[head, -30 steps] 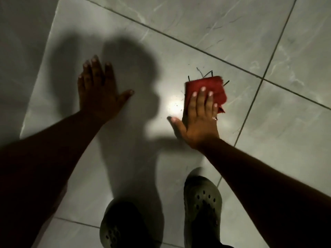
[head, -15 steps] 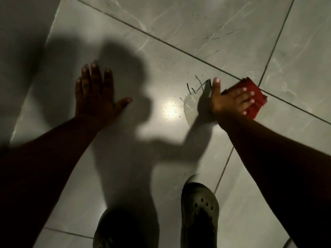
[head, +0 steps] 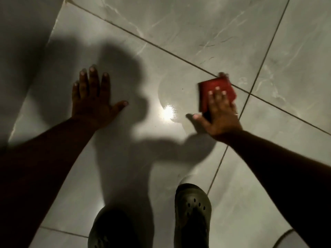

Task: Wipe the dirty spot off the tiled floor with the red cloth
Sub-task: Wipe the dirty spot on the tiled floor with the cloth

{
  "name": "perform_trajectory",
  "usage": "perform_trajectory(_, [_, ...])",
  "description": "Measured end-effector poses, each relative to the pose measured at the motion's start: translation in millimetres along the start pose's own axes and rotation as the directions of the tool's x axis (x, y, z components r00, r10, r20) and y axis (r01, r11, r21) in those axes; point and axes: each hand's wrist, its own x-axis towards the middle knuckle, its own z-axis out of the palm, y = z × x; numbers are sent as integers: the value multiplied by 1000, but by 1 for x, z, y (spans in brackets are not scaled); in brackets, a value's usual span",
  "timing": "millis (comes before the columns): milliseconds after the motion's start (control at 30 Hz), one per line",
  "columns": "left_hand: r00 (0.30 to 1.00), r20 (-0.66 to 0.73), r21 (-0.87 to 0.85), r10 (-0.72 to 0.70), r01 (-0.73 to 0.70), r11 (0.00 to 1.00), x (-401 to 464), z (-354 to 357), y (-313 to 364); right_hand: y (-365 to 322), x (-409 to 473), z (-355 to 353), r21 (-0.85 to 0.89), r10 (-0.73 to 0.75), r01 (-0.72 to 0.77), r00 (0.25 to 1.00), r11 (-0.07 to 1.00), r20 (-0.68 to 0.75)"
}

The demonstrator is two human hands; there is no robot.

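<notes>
Red cloth (head: 215, 90) pressed flat under spread right hand (head: 221, 116) beside grout cross (head: 249, 93); left hand (head: 91, 101) well left of cloth, open, empty, palm on tile (head: 125, 158).

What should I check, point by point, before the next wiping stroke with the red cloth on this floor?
1. Folded red cloth under the right hand: ok, fingers pressed flat on it.
2. Left hand bracing flat on the grey marbled tile floor: ok, clear of the cloth.
3. Dirty spot gone: cannot tell; only tiny dark specks show near the bright light reflection, and glare hides the rest.
4. Cloth position: ok, beside the dark grout line, right of the reflection.
5. Dark perforated clog out of the wiping path: ok, it is nearer the person.
6. Wet film on the tile: cannot tell.
</notes>
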Motion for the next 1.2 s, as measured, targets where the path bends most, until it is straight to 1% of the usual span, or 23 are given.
perform_trajectory(67, [1000,-14,0,15,-15,1000,-1,2,1,29,3,-11,-15,230,-230,973,973,3])
perform_trajectory(100, [1000,-22,1,22,-21,1000,-2,2,2,38,4,-16,-19,296,-295,955,955,6])
perform_trajectory(167, [999,-35,8,20,-20,1000,-3,1,2,34,10,-18,30,369,-369,929,929,17])
perform_trajectory(267, [1000,-24,18,10,-10,1000,-2,2,3,-16,27,-5,201,522,-508,853,838,-22])
perform_trajectory(333, [999,-31,29,8,-7,1000,-1,4,3,-58,44,1,272,551,-517,832,812,-62])
perform_trajectory(400, [999,-45,41,16,-14,999,-1,5,1,-98,60,-1,298,475,-437,877,849,-67])
perform_trajectory(433, [999,-43,42,21,-20,999,-1,6,1,-116,66,-1,285,395,-360,916,889,-74])
perform_trajectory(500, [999,-37,32,29,-27,999,-1,5,1,-143,66,4,195,133,-112,986,974,-99])
perform_trajectory(533, [999,-36,24,28,-27,999,-1,5,1,-150,61,7,156,-23,39,994,987,-107])
perform_trajectory(600, [999,-36,12,27,-26,1000,0,3,0,-140,50,11,86,-272,280,958,956,-96])
perform_trajectory(667, [998,-42,13,38,-37,999,0,1,0,-107,46,11,-31,-467,466,881,884,-77])
perform_trajectory(700, [998,-45,17,44,-43,999,0,2,0,-86,47,10,-86,-526,521,849,849,-53])
perform_trajectory(733, [998,-49,25,46,-45,999,0,2,0,-67,49,7,-120,-540,532,841,838,-43])
perform_trajectory(767, [998,-55,35,44,-42,998,0,3,-1,-48,52,6,-130,-503,493,862,860,-61])
perform_trajectory(800, [998,-54,42,41,-39,998,-1,3,-1,-30,53,4,-109,-419,409,903,906,-95])
perform_trajectory(867, [999,-36,39,38,-37,999,-1,4,-1,5,52,-1,-11,-145,145,978,989,-150])
perform_trajectory(900, [999,-32,34,40,-39,999,-1,3,-1,22,47,-3,49,25,-18,989,999,-145])
perform_trajectory(933, [999,-33,32,42,-41,999,-1,2,0,34,39,-6,108,195,-183,975,977,-103])
perform_trajectory(967, [998,-38,33,43,-42,999,-1,2,1,42,30,-7,155,342,-330,938,931,-59])
perform_trajectory(1033, [997,-63,44,53,-51,998,-1,0,1,43,16,-5,240,544,-532,839,812,18])
perform_trajectory(1133, [992,-86,67,95,-89,994,-3,1,1,-2,17,0,368,709,-685,699,628,91])
perform_trajectory(1167, [990,-90,74,111,-105,992,-3,1,0,-22,22,2,397,726,-693,682,601,90])
perform_trajectory(1200, [988,-94,82,126,-118,990,-2,1,1,-42,26,3,406,716,-675,695,616,69])
